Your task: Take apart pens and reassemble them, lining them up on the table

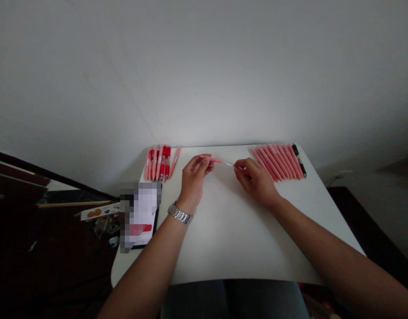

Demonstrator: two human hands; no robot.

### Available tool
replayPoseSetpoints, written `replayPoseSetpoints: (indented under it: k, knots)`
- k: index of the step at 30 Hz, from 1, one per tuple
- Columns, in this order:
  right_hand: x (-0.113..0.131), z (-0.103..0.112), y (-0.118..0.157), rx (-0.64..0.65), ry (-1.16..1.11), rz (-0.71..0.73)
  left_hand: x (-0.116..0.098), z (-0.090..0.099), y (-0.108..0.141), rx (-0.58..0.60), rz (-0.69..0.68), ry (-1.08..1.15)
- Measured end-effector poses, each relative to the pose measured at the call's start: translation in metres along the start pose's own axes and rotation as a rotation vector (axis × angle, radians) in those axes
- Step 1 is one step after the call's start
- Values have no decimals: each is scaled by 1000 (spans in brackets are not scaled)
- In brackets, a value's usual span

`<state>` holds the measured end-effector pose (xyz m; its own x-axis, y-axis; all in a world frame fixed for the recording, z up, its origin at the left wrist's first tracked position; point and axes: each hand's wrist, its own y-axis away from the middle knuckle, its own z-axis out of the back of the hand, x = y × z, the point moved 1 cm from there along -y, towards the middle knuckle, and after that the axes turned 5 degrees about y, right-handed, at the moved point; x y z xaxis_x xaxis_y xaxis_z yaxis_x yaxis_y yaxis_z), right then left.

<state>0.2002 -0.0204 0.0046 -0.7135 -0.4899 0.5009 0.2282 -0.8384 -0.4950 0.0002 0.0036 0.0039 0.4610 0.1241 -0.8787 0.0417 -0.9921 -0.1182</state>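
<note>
Two hands work over a white table (230, 230), the largest item in view: a smooth, matt top with rounded corners, set against a plain pale wall.

Next in size is a clipboard-like dark board (142, 217) at the table's left edge; its face is obscured and cannot be read.

Two pen groups lie along the far edge. On the right, a row of pink barrels (277, 160) lies side by side, slanted and touching, with one black pen (299, 160) at its outer end. On the left, a batch of red-and-pink pens (159, 163) lies close-packed; these show red grips and appear complete.

The left hand (195, 175), with a metal-link watch (180, 213) on the wrist, has its fingers curled and pressed around the rear of a pink pen barrel (213, 159), held just above the table between the two groups. The right hand (255, 179) pinches a thin whitish refill (228, 164) between thumb and fingertips; its tip points at, or has just entered, the barrel's open end. Which of the two cannot be settled at this resolution.

Judgement: the step in hand appears to be assembly, refill into barrel. The next move would call for keeping the slender rod in line with the narrow bore and pushing gently along its axis, since a thin plastic tube is likely to bend if pushed off-line.
</note>
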Motion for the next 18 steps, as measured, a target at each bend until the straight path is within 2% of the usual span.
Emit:
replayPoseSetpoints:
  k: [8, 18]
  knots:
    - [1, 1, 0, -11, -20, 2, -3, -1, 2, 12, -12, -2]
    - [0, 2, 1, -25, -35, -28, -2, 4, -3, -100, -69, -48]
